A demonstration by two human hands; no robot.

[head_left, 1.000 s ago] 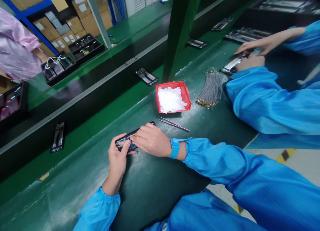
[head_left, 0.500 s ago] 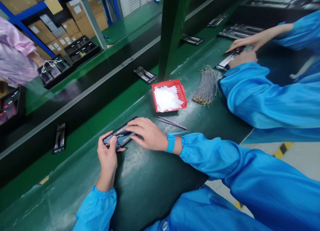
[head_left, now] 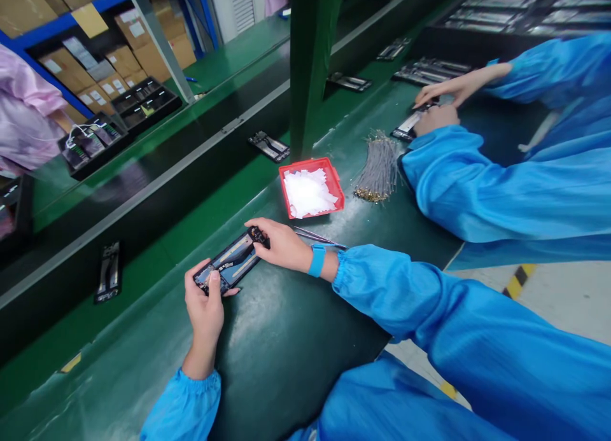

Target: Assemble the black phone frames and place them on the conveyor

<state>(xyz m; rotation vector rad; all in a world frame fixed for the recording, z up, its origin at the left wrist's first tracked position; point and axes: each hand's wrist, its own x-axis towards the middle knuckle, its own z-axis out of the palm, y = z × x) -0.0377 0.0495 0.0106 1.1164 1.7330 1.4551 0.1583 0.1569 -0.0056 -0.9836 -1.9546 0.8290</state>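
Note:
A phone chassis (head_left: 237,255) with exposed circuit boards and a dark flex cable is held tilted just over the green mat. My left hand (head_left: 208,301) is closed round its lower left end, thumb on the inner face. At the upper right end, my right hand (head_left: 279,245) pinches the frame, thumb and fingers on its corners. Metal tweezers (head_left: 321,238) lie behind my right wrist, partly hidden by it. Beyond them stands a red bin (head_left: 340,202) full of white paper slips (head_left: 309,193).
A bundle of thin grey cables (head_left: 377,167) lies right of the bin. Beside it, a co-worker's hands (head_left: 439,110) work on another chassis. More chassis (head_left: 268,147) lie along the green belt (head_left: 186,231). A green post (head_left: 312,72) rises behind the bin.
My right hand has gone from lying over the chassis with fingers extended to gripping its upper right end. More of the chassis's inside shows. The view has shifted slightly.

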